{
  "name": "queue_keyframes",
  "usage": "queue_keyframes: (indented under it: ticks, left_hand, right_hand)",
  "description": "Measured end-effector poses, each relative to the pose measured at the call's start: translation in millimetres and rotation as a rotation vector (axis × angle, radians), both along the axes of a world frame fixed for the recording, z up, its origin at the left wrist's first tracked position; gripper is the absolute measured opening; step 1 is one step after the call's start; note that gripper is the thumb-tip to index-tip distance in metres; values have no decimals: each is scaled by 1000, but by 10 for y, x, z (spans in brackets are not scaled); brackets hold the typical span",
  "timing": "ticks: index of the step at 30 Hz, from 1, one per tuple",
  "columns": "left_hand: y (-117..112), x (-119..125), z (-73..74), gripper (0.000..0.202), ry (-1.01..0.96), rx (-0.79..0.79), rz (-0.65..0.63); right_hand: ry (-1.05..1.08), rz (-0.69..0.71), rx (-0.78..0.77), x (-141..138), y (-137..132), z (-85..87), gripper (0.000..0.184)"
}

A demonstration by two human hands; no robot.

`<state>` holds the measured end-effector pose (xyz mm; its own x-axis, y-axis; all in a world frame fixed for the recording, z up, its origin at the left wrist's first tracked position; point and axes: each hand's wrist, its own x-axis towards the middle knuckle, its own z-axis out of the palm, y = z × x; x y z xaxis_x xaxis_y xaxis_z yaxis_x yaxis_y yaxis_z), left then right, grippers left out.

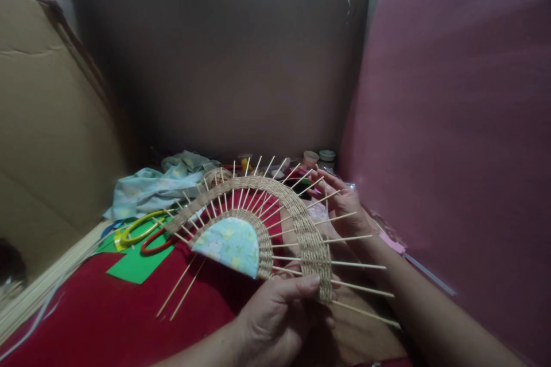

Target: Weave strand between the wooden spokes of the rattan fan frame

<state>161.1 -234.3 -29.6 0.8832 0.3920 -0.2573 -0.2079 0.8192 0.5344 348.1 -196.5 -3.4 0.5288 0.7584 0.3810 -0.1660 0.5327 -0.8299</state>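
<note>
My left hand grips the lower right end of a half-round woven fan, thumb on top and fingers underneath. The fan has thin wooden sticks radiating from a half-disc of light blue patterned fabric. Twisted natural cord is woven in a narrow inner band and a wider outer arch, with bare stick ends poking past it. Behind the sticks at the upper right is my right hand, its fingers apart and partly hidden. A thin strand shows by its fingers; whether they touch it I cannot tell.
Red cloth covers the surface. Yellow-handled scissors, a red handle and green paper lie left. Behind are bunched blue fabric, a cord ball and small containers. Cardboard and a pink wall flank the space.
</note>
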Motion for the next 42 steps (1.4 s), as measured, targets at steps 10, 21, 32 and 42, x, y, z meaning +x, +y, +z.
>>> queue_keyframes:
  ticks: [10, 21, 32, 42]
  left_hand:
    - [-26, 15, 1, 18, -31, 10, 14]
    - [-19, 26, 9, 23, 25, -38, -7]
    - [-28, 39, 30, 22, 49, -27, 10]
    - [-30, 34, 7, 22, 41, -17, -23]
  right_hand:
    - [-107, -80, 43, -15, 6, 0, 33]
    - [-280, -61, 63, 0, 1, 1, 43]
    - [-267, -48, 88, 26, 33, -3, 47]
    - [-155, 94, 58, -10, -7, 49, 48]
